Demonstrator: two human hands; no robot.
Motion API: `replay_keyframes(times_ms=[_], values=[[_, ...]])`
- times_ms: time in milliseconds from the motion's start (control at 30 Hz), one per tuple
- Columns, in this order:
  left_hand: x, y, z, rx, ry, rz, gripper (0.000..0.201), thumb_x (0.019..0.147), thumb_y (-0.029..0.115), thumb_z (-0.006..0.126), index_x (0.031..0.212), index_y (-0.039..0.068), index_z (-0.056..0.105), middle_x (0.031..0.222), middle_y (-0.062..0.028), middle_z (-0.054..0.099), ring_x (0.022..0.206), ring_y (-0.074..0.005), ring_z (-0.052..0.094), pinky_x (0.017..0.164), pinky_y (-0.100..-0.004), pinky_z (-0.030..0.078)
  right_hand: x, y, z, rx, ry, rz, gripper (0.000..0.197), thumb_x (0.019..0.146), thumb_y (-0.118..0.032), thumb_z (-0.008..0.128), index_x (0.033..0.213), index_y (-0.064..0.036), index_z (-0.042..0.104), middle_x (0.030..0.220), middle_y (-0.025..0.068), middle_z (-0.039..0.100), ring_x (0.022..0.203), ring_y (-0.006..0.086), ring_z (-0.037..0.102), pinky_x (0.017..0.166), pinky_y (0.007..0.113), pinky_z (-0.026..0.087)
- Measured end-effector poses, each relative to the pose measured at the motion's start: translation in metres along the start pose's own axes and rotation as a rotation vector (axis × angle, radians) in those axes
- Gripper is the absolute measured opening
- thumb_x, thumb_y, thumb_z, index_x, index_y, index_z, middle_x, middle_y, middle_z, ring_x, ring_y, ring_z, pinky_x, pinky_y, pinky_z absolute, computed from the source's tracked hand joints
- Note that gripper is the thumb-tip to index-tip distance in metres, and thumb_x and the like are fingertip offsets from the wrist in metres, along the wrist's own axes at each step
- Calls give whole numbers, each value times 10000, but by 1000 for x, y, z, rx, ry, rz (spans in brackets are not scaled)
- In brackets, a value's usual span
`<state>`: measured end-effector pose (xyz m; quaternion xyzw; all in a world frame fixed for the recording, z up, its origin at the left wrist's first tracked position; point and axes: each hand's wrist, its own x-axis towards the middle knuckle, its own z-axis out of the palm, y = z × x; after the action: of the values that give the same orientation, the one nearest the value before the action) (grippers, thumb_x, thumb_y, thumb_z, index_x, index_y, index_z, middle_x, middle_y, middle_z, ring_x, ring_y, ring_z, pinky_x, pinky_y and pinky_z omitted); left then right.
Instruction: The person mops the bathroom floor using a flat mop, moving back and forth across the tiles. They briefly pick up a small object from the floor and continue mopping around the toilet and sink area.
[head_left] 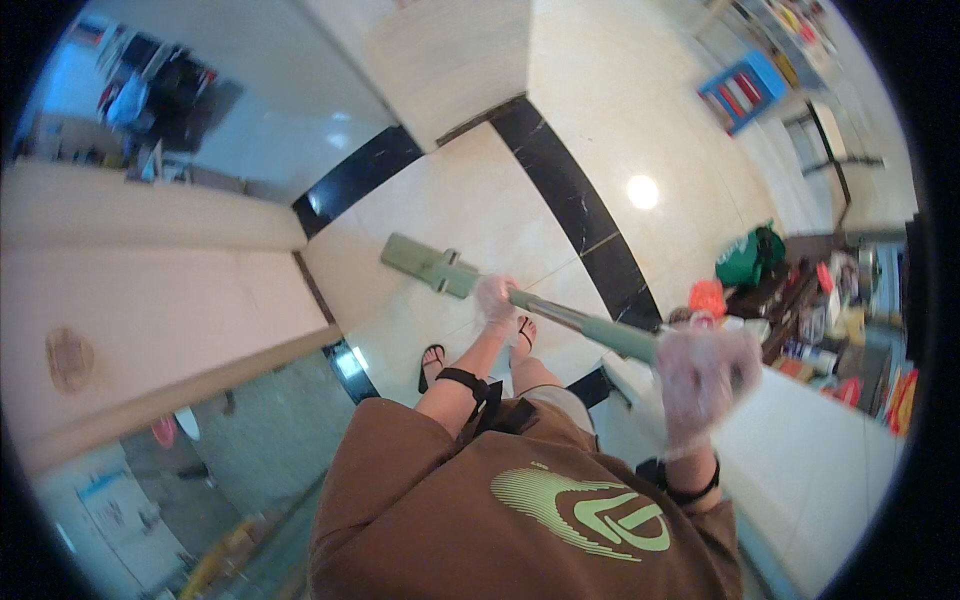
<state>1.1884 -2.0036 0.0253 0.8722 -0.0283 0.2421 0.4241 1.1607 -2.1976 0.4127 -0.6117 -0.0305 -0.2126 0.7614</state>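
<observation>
A pale green, long-handled mop [560,313] with a flat rectangular head [410,257] slants across the middle of the view, its head up and left over the glossy cream floor tiles [620,100]. Whether the head touches the tiles I cannot tell. The left hand [495,298], in a thin, clear plastic glove, has its fingers wrapped around the shaft just behind the head; the right hand [706,375], gloved alike and slightly blurred, has its fingers clenched around the far end of the handle.

Close below the left hand, the person's feet in black thong sandals [424,376] stand on the same floor. A pale, broad partition [170,290] bounds the space left of the mop head, and a pale wall corner [465,70] rises beyond it, between two black marble floor bands [362,170]. On the right, dark brown wooden furniture [783,302] piled with small goods crowds near the right hand, with an orange-red plastic bag [707,297] and a bulging green bag [740,262] at its edge. A smooth white tabletop [800,450] lies just beside the right forearm. Farther off, upper right, is a blue plastic box-shaped stool [769,76] with red showing in its openings.
</observation>
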Motion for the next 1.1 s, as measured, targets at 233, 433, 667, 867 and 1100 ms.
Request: replay_keyframes(times_ms=[233,433,667,867,1100], values=[[72,82,51,-230,-18,-66,480,860,430,390,556,94,549,552,-99,539,561,-303,546,540,-420,391,9,-69,-34,-318,-187,-159,382,814,-95,626,541,-119,360,507,34,474,427,155,450,453,299,396],[144,66,59,-566,-146,-259,491,822,441,412,583,47,581,559,-135,556,587,-304,576,552,-385,418,17,1,-38,-609,23,-413,229,829,51,582,703,-50,420,657,48,436,566,139,444,518,314,440],[123,5,40,-127,-46,-296,234,813,247,531,629,103,526,606,-111,578,646,-329,587,612,-476,434,89,61,-45,-120,-177,-43,94,916,11,525,872,-49,468,738,8,432,638,138,465,613,304,450],[56,-61,-18,40,101,-346,248,834,304,516,667,129,573,637,-107,582,652,-345,580,641,-488,428,66,64,39,-122,-376,32,115,927,-33,464,817,-66,456,672,12,405,540,134,410,512,297,370],[-2,-24,-72,125,384,-260,106,765,224,620,703,150,580,617,-79,572,635,-313,584,603,-450,434,19,-10,115,171,-1131,-34,128,939,-52,458,818,-95,461,594,-21,414,466,105,379,477,282,320]])
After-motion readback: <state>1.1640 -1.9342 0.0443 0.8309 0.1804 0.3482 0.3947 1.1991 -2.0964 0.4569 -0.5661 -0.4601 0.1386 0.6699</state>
